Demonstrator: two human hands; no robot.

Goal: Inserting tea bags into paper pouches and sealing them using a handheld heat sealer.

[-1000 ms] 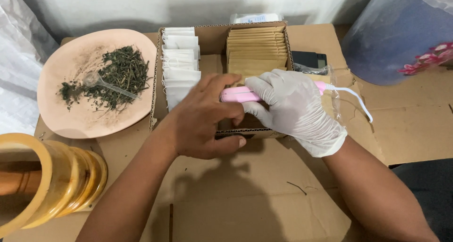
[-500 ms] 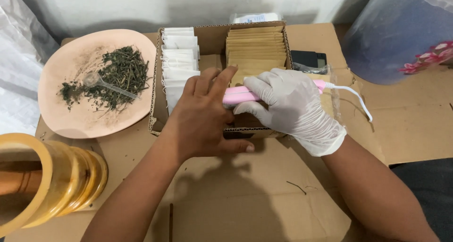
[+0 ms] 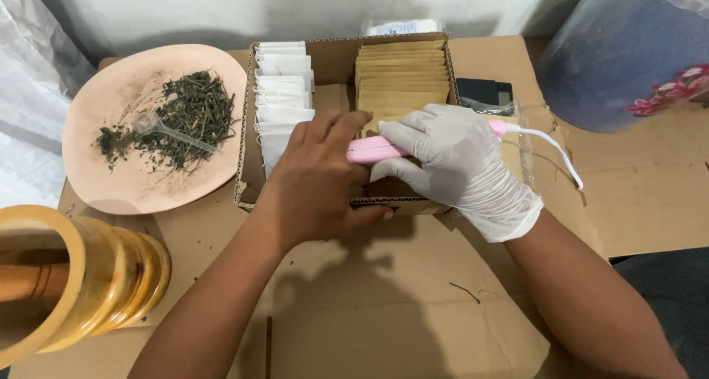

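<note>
Over the cardboard box (image 3: 325,54) front edge, the pink sealer (image 3: 367,151) is clamped by the gloved right hand (image 3: 450,157); left hand (image 3: 317,183) pressed flat beside. Judged light, stiff, corded; best held mid-body.

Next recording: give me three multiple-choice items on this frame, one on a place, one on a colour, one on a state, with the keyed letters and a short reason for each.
1. Where does the small clear plastic spoon lie?
A. on the round pink plate, among the dried green herbs
B. inside the cardboard box
C. on the black scale

2. What colour is the slim corded tool that both hands grip?
A. blue
B. pink
C. yellow

3. How are the hands covered?
A. both gloved
B. both bare
C. right hand in a white glove, left hand bare

Answers: 1 A, the spoon rests on the herb pile on the plate. 2 B, its body is pink with a white cord. 3 C, only the right hand is gloved.
</note>
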